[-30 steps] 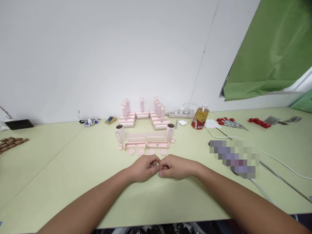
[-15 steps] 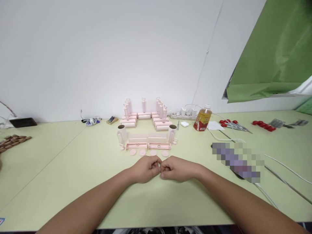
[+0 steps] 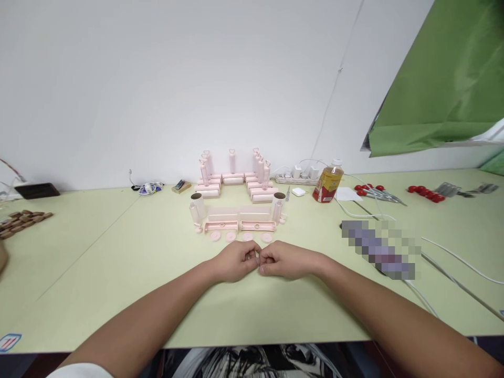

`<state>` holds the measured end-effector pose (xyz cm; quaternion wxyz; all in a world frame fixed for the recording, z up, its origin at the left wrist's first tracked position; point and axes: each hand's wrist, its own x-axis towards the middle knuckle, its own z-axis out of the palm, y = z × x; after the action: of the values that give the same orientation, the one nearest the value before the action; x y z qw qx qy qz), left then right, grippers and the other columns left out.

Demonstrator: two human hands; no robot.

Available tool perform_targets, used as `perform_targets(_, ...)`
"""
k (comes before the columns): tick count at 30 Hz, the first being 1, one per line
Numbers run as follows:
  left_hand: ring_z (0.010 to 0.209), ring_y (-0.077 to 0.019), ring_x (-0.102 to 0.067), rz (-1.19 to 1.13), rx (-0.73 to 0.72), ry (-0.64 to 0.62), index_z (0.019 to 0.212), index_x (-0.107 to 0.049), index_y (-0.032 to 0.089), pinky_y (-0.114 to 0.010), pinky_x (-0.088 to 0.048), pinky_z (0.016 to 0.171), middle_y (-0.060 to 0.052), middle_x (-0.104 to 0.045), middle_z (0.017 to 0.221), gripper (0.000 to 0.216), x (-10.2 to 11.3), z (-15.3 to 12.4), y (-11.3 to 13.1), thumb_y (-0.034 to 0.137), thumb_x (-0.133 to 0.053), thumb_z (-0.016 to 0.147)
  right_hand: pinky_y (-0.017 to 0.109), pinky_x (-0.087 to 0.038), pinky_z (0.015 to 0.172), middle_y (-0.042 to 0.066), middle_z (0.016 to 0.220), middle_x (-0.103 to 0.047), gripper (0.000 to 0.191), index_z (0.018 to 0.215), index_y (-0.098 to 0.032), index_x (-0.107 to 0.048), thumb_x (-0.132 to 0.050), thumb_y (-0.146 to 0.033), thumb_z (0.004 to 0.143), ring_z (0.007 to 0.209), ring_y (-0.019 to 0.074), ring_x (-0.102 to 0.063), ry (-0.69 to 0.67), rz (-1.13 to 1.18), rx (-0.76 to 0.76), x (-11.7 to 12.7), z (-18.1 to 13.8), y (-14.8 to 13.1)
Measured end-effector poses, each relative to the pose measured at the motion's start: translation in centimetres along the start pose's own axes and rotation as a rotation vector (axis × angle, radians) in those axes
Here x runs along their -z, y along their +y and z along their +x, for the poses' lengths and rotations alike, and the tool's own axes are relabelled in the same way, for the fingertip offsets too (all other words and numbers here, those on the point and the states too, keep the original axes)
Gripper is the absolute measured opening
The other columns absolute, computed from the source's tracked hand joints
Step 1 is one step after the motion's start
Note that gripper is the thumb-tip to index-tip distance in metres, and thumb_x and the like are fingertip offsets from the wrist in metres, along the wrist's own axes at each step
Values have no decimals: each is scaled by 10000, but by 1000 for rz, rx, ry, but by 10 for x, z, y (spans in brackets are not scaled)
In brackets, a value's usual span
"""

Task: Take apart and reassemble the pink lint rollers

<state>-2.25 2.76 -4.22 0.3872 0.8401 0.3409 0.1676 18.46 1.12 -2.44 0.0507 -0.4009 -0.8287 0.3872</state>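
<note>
My left hand (image 3: 238,261) and my right hand (image 3: 281,260) rest on the table with their fingertips meeting. The fingers of both are curled in, and I see nothing held in them. Just beyond lie several pink round discs (image 3: 266,237). Behind these are two pink open trays, a left tray (image 3: 221,226) and a right tray (image 3: 258,226), with clear pink sheets (image 3: 255,212) at their back. A pink cylinder with a dark top (image 3: 197,202) stands to the left, and a similar cylinder (image 3: 279,197) to the right.
Farther back are rows of pink cases (image 3: 233,179) and small pink bottles with loops (image 3: 232,161). On the right stand a drink bottle (image 3: 328,182), a power strip (image 3: 301,177), red-handled tools (image 3: 380,193) and cables. Brown wooden pieces (image 3: 23,220) lie far left.
The view has tilted down slightly, so the table edge and my clothing show more. My hands keep the same touching, curled pose; the pink parts have not moved on the table.
</note>
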Motion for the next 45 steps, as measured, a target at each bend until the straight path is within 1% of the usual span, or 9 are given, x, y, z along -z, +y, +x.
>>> perform_targets(22, 662, -121, -502, 7, -4, -5, 962, -610, 192, -228, -379, 589, 11, -580, 749, 178, 0, -1, 1, 300, -535, 844, 224, -260, 494, -58, 592, -409, 206, 687, -186, -469, -531, -321, 830, 549, 89, -357, 0, 7, -6, 1, -2, -5)
perform_targets(31, 643, -119, -487, 19, -3, -3, 945, -612, 192, -228, -361, 568, 13, -571, 734, 202, 2, -1, 2, 356, -529, 861, 226, -264, 488, -62, 585, -410, 211, 683, -188, -468, -530, -328, 827, 539, 86, -361, 9, -4, 11, 0, 0, -2)
perform_targets(35, 656, -120, -492, 19, -6, -8, 961, -613, 190, -228, -371, 578, 13, -576, 747, 201, 2, -1, 1, 341, -535, 852, 221, -272, 491, -57, 607, -460, 186, 710, -183, -515, -547, -333, 815, 548, 86, -386, 22, -13, -1, 0, -1, -4)
perform_targets(38, 647, -117, -493, 25, -7, -6, 1006, -614, 194, -228, -375, 580, 18, -574, 742, 220, 1, -1, -1, 325, -528, 853, 222, -276, 495, -47, 614, -488, 175, 721, -175, -560, -563, -333, 798, 549, 89, -403, 29, -16, -16, 8, -5, -7)
perform_targets(39, 638, -116, -493, 26, -1, -5, 1026, -613, 195, -228, -375, 576, 19, -573, 736, 234, 1, -1, -1, 328, -523, 855, 223, -274, 495, -45, 604, -478, 189, 698, -171, -557, -568, -335, 791, 546, 90, -399, 66, -5, -18, 13, -8, -8)
perform_targets(40, 631, -116, -494, 26, 8, -4, 1044, -612, 195, -229, -377, 573, 19, -574, 733, 250, 1, -1, -1, 333, -520, 858, 224, -274, 495, -44, 594, -463, 206, 671, -170, -546, -569, -338, 788, 543, 91, -394, 139, 17, -17, 20, -10, -7)
perform_targets(41, 630, -117, -497, 27, 17, -3, 1057, -611, 194, -230, -380, 572, 17, -577, 734, 264, 0, -2, -2, 342, -519, 859, 226, -279, 495, -43, 582, -442, 235, 642, -172, -523, -567, -349, 790, 539, 93, -387, 258, 50, -13, 28, -13, -5)
perform_targets(43, 642, -124, -510, 27, 29, -4, 1063, -616, 190, -234, -392, 580, 9, -587, 747, 282, 0, -2, -1, 359, -524, 856, 234, -327, 517, -32, 597, -451, 255, 660, -179, -515, -539, -376, 820, 554, 107, -419, 640, 129, 1, 47, -18, 4)
perform_targets(45, 661, -131, -523, 31, 34, -7, 1056, -623, 191, -237, -403, 590, 2, -596, 762, 286, 0, -2, -1, 368, -526, 853, 262, -400, 554, 1, 673, -529, 251, 805, -185, -565, -459, -400, 879, 606, 143, -493, 1018, 172, 4, 65, -20, 19)
